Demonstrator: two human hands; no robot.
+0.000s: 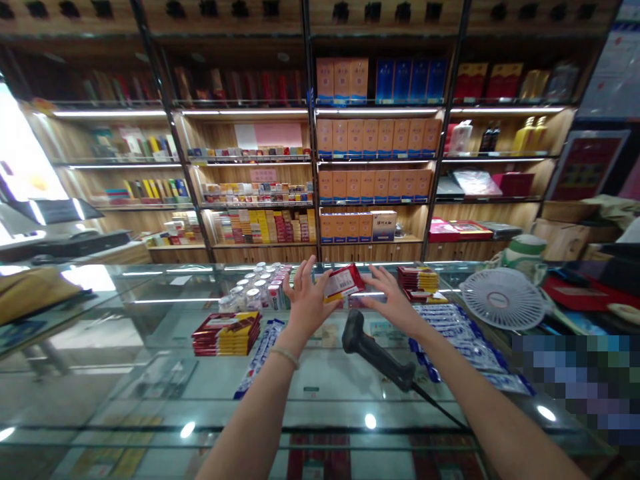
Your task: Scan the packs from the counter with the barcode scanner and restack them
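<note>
Pinching a red-and-yellow packet (343,283) by its left end in the left hand (305,305), apparently above the counter (320,365), other fingers raised. With the right hand (393,303) open beside it, contact unclear. Apparently mid-handling; calls for steady support. Reaching forward, forearms flanking a black scanner (376,355).

The glass surface (325,400) carries 2 stacks of red-and-yellow chocolate bars (227,333), blue-white packets (463,343), small jars (250,288), 1 black barcode scanner (380,353) and 1 white fan (500,299).
</note>
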